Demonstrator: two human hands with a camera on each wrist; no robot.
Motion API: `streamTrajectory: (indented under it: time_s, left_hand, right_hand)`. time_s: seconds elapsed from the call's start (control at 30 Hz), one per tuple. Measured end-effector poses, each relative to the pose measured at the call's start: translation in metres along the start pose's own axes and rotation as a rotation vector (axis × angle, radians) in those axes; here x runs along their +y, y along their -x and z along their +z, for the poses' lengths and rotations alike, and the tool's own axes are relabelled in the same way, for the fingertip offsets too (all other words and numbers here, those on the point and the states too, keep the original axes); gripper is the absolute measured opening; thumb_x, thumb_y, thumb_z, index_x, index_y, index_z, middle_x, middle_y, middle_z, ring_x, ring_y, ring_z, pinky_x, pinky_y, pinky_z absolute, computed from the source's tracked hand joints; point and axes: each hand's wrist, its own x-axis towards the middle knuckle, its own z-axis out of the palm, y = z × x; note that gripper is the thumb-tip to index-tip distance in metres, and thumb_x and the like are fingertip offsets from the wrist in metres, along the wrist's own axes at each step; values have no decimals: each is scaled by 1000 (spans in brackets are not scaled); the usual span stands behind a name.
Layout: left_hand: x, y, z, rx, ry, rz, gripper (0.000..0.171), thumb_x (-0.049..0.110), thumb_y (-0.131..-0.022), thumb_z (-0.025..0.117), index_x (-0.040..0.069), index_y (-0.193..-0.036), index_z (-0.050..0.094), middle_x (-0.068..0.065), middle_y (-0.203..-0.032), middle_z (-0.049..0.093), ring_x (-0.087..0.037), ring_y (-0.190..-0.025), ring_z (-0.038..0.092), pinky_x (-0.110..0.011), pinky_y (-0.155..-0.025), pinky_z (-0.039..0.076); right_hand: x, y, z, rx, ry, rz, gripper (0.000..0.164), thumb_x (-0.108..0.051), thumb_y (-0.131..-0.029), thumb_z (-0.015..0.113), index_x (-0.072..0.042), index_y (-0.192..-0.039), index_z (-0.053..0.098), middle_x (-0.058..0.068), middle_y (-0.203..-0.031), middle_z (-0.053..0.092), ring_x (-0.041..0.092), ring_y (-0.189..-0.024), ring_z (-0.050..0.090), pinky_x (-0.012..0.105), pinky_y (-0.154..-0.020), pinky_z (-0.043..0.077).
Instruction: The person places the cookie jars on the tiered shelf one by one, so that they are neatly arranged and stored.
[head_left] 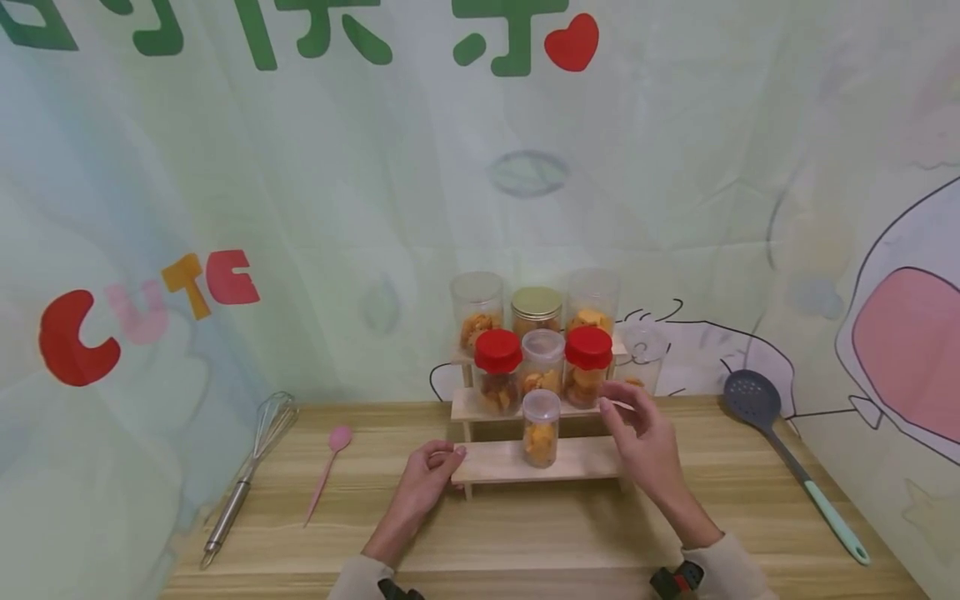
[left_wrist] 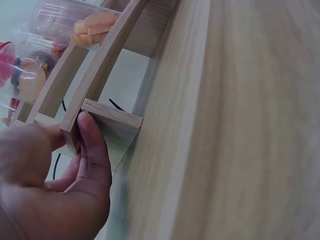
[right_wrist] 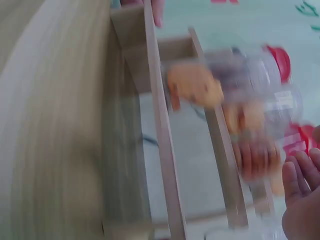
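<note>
A stepped wooden rack [head_left: 495, 465] carries several clear jars of cookies. My left hand [head_left: 427, 479] pinches the left end of its lowest shelf; in the left wrist view the fingers [left_wrist: 92, 140] curl round the board's corner. On that low shelf stands one upright clear-lidded jar [head_left: 541, 433]. The middle shelf bears a left red-lidded jar [head_left: 498, 387], a clear-lidded jar [head_left: 542, 371] and a right red-lidded jar [head_left: 587, 375]. My right hand [head_left: 647, 437], fingers loosely bent and holding nothing, hovers beside the right red-lidded jar. The right wrist view is blurred.
On the top shelf are a gold-lidded jar [head_left: 536, 307] and clear jars, one [head_left: 477, 304] at left. Another clear jar [head_left: 643, 354] is behind my right hand. A whisk [head_left: 251, 475] and pink spoon [head_left: 330, 467] lie left, a slotted skimmer [head_left: 787, 454] right. A printed curtain [head_left: 360, 208] hangs behind.
</note>
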Motion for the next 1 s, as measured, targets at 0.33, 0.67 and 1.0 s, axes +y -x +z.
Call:
streamTrajectory:
  time_s: [0.33,0.67,1.0]
  left_hand:
    - [-2,-2,0,6,10,6,39,22,-108,69,-9,-129,60,-19,-106,78,-16,-84,72,-36,-72,65]
    - [-3,-2,0,-7,-14,23,41,24,-109,68,-9,-130,59,-21,-108,79,-16,-86,73,-33,-73,64]
    - [-4,-2,-1,-18,17,43,40,22,-107,70,-10,-129,59,-16,-103,79,-11,-83,71,-26,-71,59]
  right_hand:
    - [22,-29,-51,157,76,28,34,-19,-108,69,-2,-137,67,17,-132,71,-6,-113,63,5,-97,49]
    - [38,-53,-60,187,158,115,45,-17,-106,71,-2,-147,59,16,-141,67,17,-129,61,28,-113,53]
    - [49,-71,-54,103,206,196,86,-41,-103,76,-4,-166,31,25,-166,44,43,-155,41,60,-127,37]
